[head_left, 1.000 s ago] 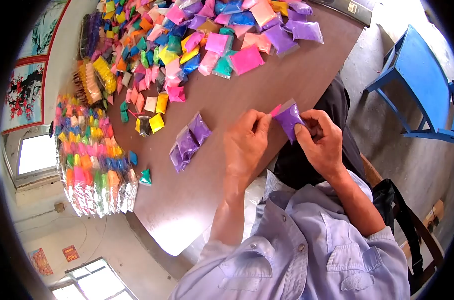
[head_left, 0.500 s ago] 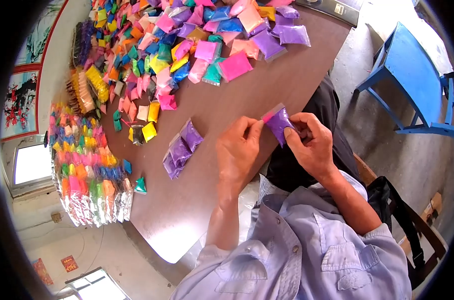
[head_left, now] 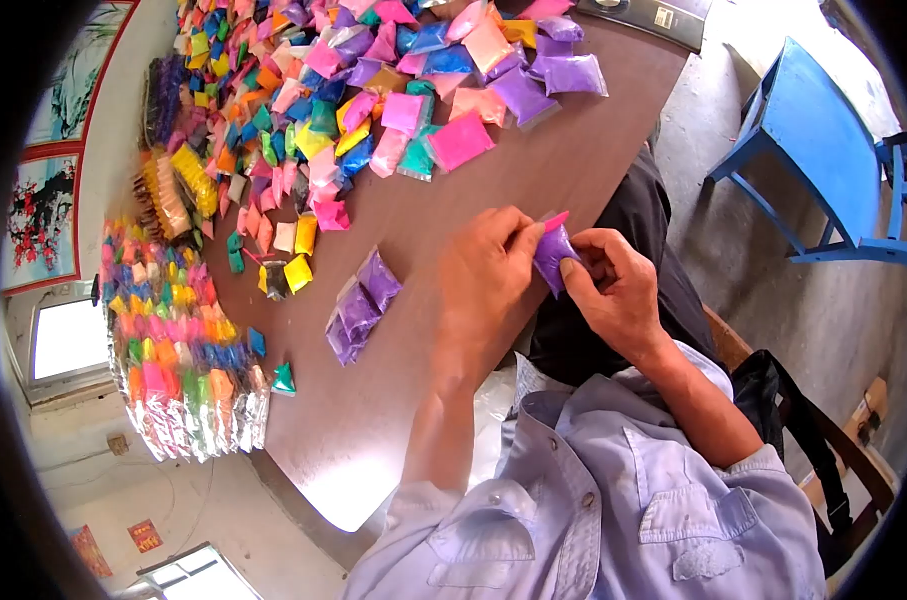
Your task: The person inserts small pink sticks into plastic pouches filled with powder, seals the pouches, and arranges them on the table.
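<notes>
Between my two hands, above the table's near edge, is a small clear packet with purple filling (head_left: 550, 258). My right hand (head_left: 618, 290) pinches its right side between thumb and fingers. Across the packet's top lies a thin pink strip (head_left: 556, 221). My left hand (head_left: 488, 265) is closed at the upper left corner, its thumb and forefinger by the strip's left end; what exactly the fingertips hold is hidden. Left of my left hand, joined purple packets (head_left: 363, 305) lie on the brown table (head_left: 423, 230).
A big pile of coloured packets (head_left: 403, 112) covers the table's far side. Strips of packets (head_left: 178, 340) hang down at the left edge. One green packet (head_left: 284, 379) lies near them. A blue stool (head_left: 823, 140) stands on the floor at the right.
My left hand has moved up and right along the pink strip, closer to my right hand. The strip now lies across the packet's top. The whole view has shifted slightly.
</notes>
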A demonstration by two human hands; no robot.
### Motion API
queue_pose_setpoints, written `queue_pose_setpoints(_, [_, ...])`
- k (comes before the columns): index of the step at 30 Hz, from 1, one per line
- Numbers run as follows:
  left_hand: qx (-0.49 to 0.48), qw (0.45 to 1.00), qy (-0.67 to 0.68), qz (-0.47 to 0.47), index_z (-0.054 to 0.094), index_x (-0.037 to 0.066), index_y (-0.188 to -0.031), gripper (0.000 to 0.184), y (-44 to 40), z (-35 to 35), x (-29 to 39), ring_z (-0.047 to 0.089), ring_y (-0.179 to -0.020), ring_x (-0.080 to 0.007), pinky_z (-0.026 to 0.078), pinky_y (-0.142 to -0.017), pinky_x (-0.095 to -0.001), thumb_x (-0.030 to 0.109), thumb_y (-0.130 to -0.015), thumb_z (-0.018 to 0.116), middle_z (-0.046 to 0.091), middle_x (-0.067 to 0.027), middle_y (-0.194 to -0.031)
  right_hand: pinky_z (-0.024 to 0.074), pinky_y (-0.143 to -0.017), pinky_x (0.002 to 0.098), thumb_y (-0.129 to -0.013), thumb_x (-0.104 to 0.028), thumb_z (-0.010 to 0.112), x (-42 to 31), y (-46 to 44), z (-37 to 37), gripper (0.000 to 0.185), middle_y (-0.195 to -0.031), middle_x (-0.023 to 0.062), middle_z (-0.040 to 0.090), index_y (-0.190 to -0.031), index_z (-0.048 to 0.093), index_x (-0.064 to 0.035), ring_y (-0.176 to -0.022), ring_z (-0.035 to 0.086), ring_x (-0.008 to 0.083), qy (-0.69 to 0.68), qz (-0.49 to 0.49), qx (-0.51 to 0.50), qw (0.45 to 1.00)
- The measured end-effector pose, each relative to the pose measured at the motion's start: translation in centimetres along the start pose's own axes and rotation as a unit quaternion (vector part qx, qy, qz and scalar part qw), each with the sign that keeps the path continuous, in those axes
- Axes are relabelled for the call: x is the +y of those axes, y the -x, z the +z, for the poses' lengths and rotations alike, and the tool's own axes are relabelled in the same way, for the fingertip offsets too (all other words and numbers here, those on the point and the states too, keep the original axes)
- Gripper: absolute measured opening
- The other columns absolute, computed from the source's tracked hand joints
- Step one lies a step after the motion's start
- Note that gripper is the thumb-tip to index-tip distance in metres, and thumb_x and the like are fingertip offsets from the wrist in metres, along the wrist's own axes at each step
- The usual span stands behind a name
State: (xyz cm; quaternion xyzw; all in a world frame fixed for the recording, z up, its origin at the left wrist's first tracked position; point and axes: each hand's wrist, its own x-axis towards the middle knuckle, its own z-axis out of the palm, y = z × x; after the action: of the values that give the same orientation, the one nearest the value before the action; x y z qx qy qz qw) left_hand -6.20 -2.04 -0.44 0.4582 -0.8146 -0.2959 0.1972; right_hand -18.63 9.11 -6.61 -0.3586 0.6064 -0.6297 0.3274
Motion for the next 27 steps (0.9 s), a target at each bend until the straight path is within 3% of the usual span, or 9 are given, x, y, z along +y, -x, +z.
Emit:
queue_pose_setpoints(6, [-0.006,1.0,-0.005,-0.014,0.075,0.0,-0.094,0.016,-1.8,-1.0,-1.2,0.066,-0.066,-0.019,0.049,-0.061,-0.0329,0.015,-0.094,0.077,0.072,-0.0128,-0.079,0.0538,-0.06,0.0276,-0.089,-0.004,0.076,0.1,0.0,-0.3,0.019,-0.081,0.0092,0.068,-0.104,0.067,0.0013,-0.065,0.066,0.0133,0.01,0.002,-0.014,1.0])
queue_pose_setpoints(9, [0.032,0.996,-0.067,0.057,0.074,-0.001,-0.093,0.016,-0.2,-1.7,1.3,0.065,-0.066,-0.0173,0.049,-0.06,-0.0328,0.015,-0.095,0.077,0.071,-0.0127,-0.078,0.0538,-0.059,0.0276,-0.089,-0.005,0.076,0.2,0.1,-0.2,0.018,-0.081,0.009,0.068,-0.104,0.068,0.0013,-0.064,0.065,0.0135,-0.015,0.01,-0.005,1.0])
queue_pose_setpoints(11, [-0.019,1.0,0.011,-0.013,0.072,0.001,-0.091,0.015,0.9,-1.7,3.2,0.069,-0.075,-0.0336,0.051,-0.066,-0.0413,0.015,-0.096,0.073,0.071,-0.0162,-0.082,0.0541,-0.059,0.0276,-0.089,-0.004,0.076,0.4,0.0,-0.2,0.018,-0.082,0.0095,0.069,-0.104,0.068,0.0012,-0.064,0.066,0.0133,0.004,-0.005,-0.008,1.0])
queue_pose_setpoints(15, [-0.018,0.999,0.02,-0.035,0.072,0.001,-0.093,0.014,1.1,-0.7,1.2,0.069,-0.072,-0.0309,0.05,-0.064,-0.0391,0.015,-0.096,0.074,0.07,-0.0163,-0.08,0.0541,-0.059,0.0274,-0.089,-0.004,0.076,0.2,-0.1,-0.1,0.018,-0.082,0.01,0.07,-0.104,0.068,0.0014,-0.064,0.066,0.0133,-0.041,0.012,-0.009,0.999])
queue_pose_setpoints(17, [0.015,0.997,0.049,-0.064,0.074,-0.001,-0.094,0.014,0.5,-0.3,-0.9,0.059,-0.065,-0.0114,0.046,-0.059,-0.0298,0.012,-0.095,0.078,0.068,-0.0073,-0.073,0.054,-0.059,0.0273,-0.089,-0.003,0.076,0.2,-0.1,-0.3,0.018,-0.082,0.0101,0.07,-0.104,0.068,0.0017,-0.064,0.066,0.0129,-0.019,0.007,-0.016,1.0])
queue_pose_setpoints(20, [0.036,0.998,0.009,-0.054,0.074,-0.001,-0.094,0.015,0.7,-1.4,-0.9,0.058,-0.066,-0.0085,0.046,-0.058,-0.0295,0.013,-0.096,0.077,0.068,-0.0048,-0.072,0.0537,-0.059,0.0271,-0.089,-0.003,0.076,0.2,0.0,-0.4,0.018,-0.081,0.0096,0.07,-0.103,0.068,0.0019,-0.064,0.066,0.0123,-0.029,0.006,-0.014,0.999])
queue_pose_setpoints(24, [0.024,0.999,0.02,-0.027,0.075,-0.001,-0.095,0.015,2.4,-1.9,1.0,0.058,-0.066,-0.008,0.046,-0.058,-0.029,0.014,-0.097,0.077,0.068,-0.0052,-0.072,0.0538,-0.059,0.027,-0.089,-0.003,0.076,0.3,0.1,-0.4,0.018,-0.081,0.0094,0.069,-0.104,0.067,0.002,-0.065,0.066,0.012,-0.007,-0.004,-0.012,1.0])
queue_pose_setpoints(26, [-0.001,0.997,0.045,-0.062,0.073,0.0,-0.094,0.017,3.3,-1.3,1.9,0.068,-0.066,-0.0235,0.052,-0.063,-0.0358,0.017,-0.097,0.076,0.072,-0.014,-0.079,0.054,-0.059,0.0269,-0.089,-0.002,0.076,0.1,0.1,-0.4,0.018,-0.082,0.0095,0.069,-0.104,0.067,0.0023,-0.065,0.066,0.0125,-0.001,-0.006,-0.009,1.0])
queue_pose_setpoints(27, [0.002,0.997,0.046,-0.063,0.073,0.0,-0.094,0.017,3.4,-1.1,1.7,0.068,-0.066,-0.0235,0.052,-0.063,-0.0358,0.017,-0.097,0.076,0.072,-0.014,-0.079,0.054,-0.059,0.0269,-0.089,-0.002,0.076,0.1,0.1,-0.3,0.018,-0.082,0.0095,0.069,-0.104,0.067,0.0023,-0.065,0.066,0.0125,0.0,-0.007,-0.011,1.0])
